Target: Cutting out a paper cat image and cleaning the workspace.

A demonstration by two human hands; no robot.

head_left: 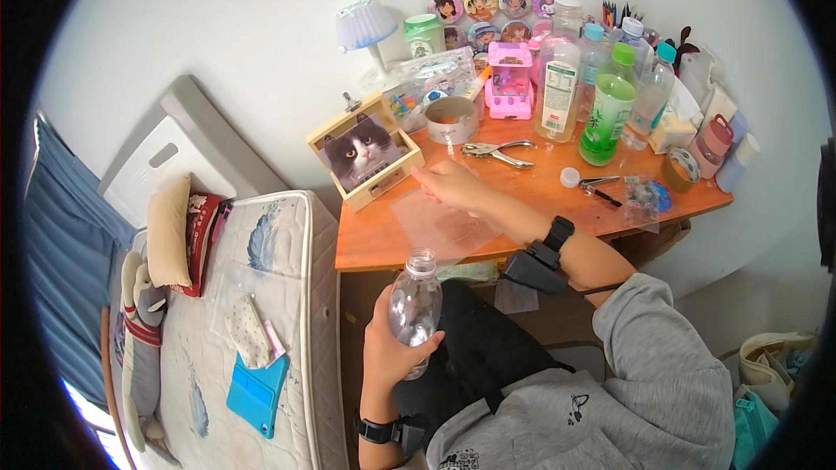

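My left hand (387, 344) is wrapped round a clear plastic bottle (416, 300), upright and uncapped, held off the table's front edge above my lap. My right hand (451, 184) reaches over the table with its fingers pinched together beside the corner of a small wooden box (383, 183). Whatever lies between those fingertips, if anything, is too small to make out. The box carries a black-and-white cat picture (361, 152) on its raised front. Below my right hand a clear plastic sheet (435, 231) lies on the orange tabletop. A white bottle cap (569, 177) rests farther right.
Hole-punch pliers (498, 153) and a tape roll (452, 119) sit behind my right hand. A pink toy machine (510, 83), a green-capped bottle (608, 109) and several other bottles crowd the back. At left stands a mattress (218, 270) with a blue tablet case (259, 392).
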